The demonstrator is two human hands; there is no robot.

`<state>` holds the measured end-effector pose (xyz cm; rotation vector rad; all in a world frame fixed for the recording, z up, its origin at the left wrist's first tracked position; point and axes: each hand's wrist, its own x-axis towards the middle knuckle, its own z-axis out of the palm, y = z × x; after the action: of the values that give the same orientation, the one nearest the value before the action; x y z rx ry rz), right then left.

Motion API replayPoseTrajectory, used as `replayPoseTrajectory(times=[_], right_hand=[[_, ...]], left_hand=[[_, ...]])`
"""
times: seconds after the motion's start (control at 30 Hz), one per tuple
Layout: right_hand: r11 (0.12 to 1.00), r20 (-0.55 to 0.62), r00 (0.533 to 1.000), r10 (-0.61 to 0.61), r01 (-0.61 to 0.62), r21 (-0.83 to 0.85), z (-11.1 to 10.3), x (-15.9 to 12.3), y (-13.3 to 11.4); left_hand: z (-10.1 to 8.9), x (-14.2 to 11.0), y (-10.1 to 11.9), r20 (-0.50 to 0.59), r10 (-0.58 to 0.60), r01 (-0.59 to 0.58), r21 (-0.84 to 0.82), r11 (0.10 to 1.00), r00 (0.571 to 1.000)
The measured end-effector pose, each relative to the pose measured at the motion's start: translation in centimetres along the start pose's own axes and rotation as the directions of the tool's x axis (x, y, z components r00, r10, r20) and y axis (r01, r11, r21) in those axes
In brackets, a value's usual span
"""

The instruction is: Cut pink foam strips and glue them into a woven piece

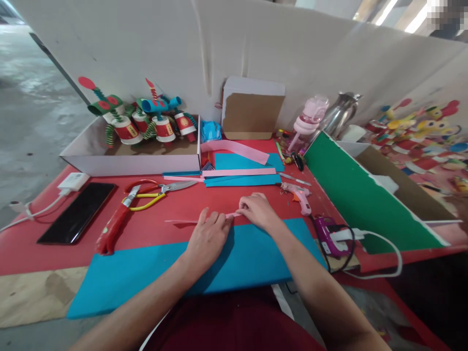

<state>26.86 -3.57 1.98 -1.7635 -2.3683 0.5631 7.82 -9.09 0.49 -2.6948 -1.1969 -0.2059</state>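
Observation:
My left hand [208, 236] and my right hand [258, 209] meet over a thin pink paper strip [175, 222] that lies on the red table [153, 229]. Both hands pinch the strip's right part, fingers pressed together on it. The strip's free end runs out to the left of my left hand. Under my wrists lies a large blue foam sheet [252, 258] that reaches to the table's near edge.
Red-handled scissors [120, 214] and yellow-handled scissors [161, 191] lie left. A black phone [77, 212] with a charger [73, 181] sits far left. Pink and blue strips [241, 168], two glue guns [300, 195] [327, 236], a box of paper toys [142, 126], a green board [361, 200].

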Motion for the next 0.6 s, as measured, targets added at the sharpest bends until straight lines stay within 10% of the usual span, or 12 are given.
replayPoseTrajectory(times=[0.23,0.6], right_hand=[[0.963,-0.025,0.997,-0.070,0.074,0.257,-0.6,-1.4,3.8],[0.989,-0.040,0.998,0.048,-0.042,0.138,0.0,-1.1,2.6]], left_hand=[[-0.1,0.0,0.0,0.016,0.014,-0.014,0.004,1.000,1.000],[-0.2,0.1,-0.2,0.037,0.004,-0.003,-0.008,1.000,0.999]])
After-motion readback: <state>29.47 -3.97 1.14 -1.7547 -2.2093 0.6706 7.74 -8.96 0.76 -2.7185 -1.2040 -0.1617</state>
